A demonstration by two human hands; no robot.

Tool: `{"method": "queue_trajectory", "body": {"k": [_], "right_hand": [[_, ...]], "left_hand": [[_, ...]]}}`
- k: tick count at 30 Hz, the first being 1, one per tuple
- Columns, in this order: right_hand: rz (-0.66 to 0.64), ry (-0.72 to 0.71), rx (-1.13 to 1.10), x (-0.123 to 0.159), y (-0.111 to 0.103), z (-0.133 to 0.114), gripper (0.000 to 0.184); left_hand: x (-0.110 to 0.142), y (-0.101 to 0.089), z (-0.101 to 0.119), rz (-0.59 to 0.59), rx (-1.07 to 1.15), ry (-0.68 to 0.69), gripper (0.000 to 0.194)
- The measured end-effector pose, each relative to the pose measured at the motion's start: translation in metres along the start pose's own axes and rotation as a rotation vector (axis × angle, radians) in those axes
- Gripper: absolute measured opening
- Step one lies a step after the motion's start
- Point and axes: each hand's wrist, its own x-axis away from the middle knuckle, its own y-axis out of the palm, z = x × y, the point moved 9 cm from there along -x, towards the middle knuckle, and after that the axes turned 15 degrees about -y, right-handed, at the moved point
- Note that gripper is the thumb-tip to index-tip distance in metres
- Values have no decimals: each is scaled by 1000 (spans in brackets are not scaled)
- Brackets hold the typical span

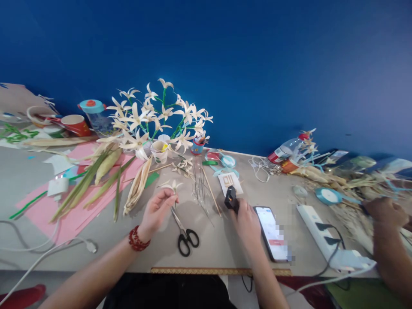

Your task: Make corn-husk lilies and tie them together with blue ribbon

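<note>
My left hand (160, 211), with a red beaded bracelet at the wrist, pinches a small pale husk flower (174, 186) at its base. My right hand (247, 223) is wrapped round a black hand tool (231, 198) with an orange spot; its exact kind is not clear. That tool is just in front of a white card (229, 183) with a brown pattern. Black-handled scissors (187, 241) lie between my hands, blades pointing away. Thin wires (200, 189) and a wooden stick (211, 193) are on the table beyond them.
Husk flowers on green stems (164, 112) stand in a paper cup (159, 152). Left are husks (106, 165) on pink paper (75, 214). Right are a lit phone (273, 234), a power strip (317, 227), a bottle (286, 150) and another person's hand (386, 211).
</note>
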Motion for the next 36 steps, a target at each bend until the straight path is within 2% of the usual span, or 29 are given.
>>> {"method": "queue_trajectory", "body": {"k": [3,5,7,10,12,14,16,21,24,28,36], "right_hand": [[-57,-56,6,-1,6,4,25],[-107,-77,-1,0,3,6,29],[-156,-68,-2,-1,-10,7,30],[-169,-39,-25,-10,-41,-1,22],[-103,-60,-82,-27,-63,-15,21],[-62,-159,-231,-51,-69,-40,15],[-120,-265,-393,-78,-53,-67,11],[-168,-298,-336,-145,9,-102,9],[-171,-323,-327,-166,36,-116,7],[-172,-345,-327,-167,49,-121,4],[-155,-290,-408,-152,49,-107,7]], "left_hand": [[-1,-5,1,32,30,17,13],[-1,-8,3,54,49,36,13],[-2,-12,5,74,72,51,12],[-3,-17,8,108,93,73,13],[-3,-20,9,124,95,81,14],[-2,-20,9,127,100,88,14],[-1,-21,12,132,105,104,14],[2,-29,22,196,100,167,12],[2,-34,26,223,111,190,10],[0,-34,25,225,92,165,11],[0,-29,15,207,101,116,15]]}}
